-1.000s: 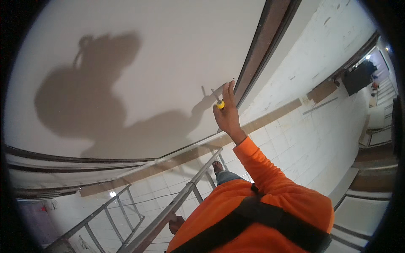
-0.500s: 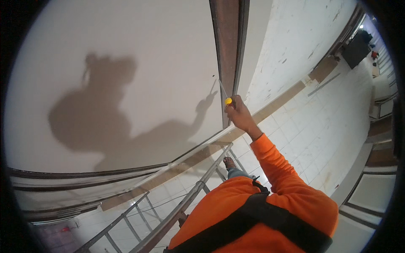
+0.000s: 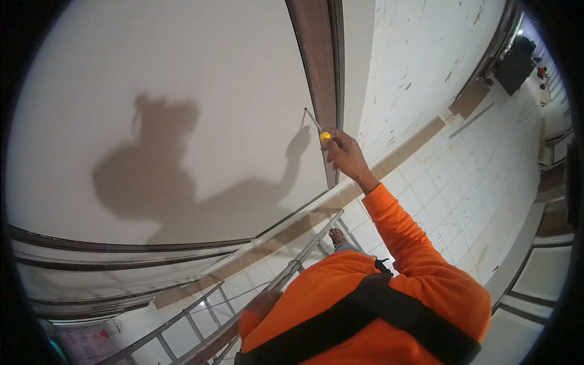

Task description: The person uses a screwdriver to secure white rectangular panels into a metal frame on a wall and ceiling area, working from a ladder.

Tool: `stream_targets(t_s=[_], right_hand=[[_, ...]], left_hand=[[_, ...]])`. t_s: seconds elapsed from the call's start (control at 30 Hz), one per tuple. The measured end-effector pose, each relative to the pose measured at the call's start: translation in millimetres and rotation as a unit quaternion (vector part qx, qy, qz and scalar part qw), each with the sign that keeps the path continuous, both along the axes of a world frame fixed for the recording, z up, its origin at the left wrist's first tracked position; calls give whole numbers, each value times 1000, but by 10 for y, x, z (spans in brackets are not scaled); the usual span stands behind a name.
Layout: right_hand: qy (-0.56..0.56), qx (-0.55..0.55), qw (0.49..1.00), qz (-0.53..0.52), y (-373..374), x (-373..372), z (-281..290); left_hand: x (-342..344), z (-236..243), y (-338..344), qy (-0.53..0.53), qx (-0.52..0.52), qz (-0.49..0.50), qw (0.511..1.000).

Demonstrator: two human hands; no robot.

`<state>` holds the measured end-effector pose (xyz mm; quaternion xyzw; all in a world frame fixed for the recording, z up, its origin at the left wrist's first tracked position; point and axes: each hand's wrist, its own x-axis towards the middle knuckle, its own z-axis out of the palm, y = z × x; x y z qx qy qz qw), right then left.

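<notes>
My right hand is closed around the yellow handle of a screwdriver. The thin shaft slants up and left across the edge of a dark brown wooden trim. Its tip meets a small dark spot on the pale wall panel; whether that is a screw or a hole is too small to tell. Low beside my orange-clad body, my left hand shows only in part, against the rail of a metal ladder. Its fingers cannot be made out.
The ladder slopes across the lower left, near my bare foot. White floor tiles stretch away to the right. A brown strip runs along the base of a stained white wall. Dark-framed panels stand at far right.
My right hand has moved slightly up and left, bringing the screwdriver's tip from the trim's edge to the dark spot. My left hand has come into view by the ladder.
</notes>
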<state>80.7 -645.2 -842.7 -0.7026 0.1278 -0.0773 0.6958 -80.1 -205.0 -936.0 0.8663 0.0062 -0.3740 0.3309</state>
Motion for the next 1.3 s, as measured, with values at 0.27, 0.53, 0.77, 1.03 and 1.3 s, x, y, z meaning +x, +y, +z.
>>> stream_targets(t_s=[0.27,0.53,0.77,1.03,1.3], right_hand=[[3,-3,1000,4,8,34,-31],[-19,10,1000,11,4,51,-70],[49,398,912,91,-149,114,31],[51,433,890,132,-185,172,-71],[12,637,725,262,-429,356,-338]], left_hand=[[1808,342,-1268,-128,-304,103,939],[2994,995,-2821,-201,-353,41,913],[2985,978,-3067,-316,-205,64,924],[3029,1097,-3129,-199,-353,152,901],[3061,1093,-3266,81,-378,149,910]])
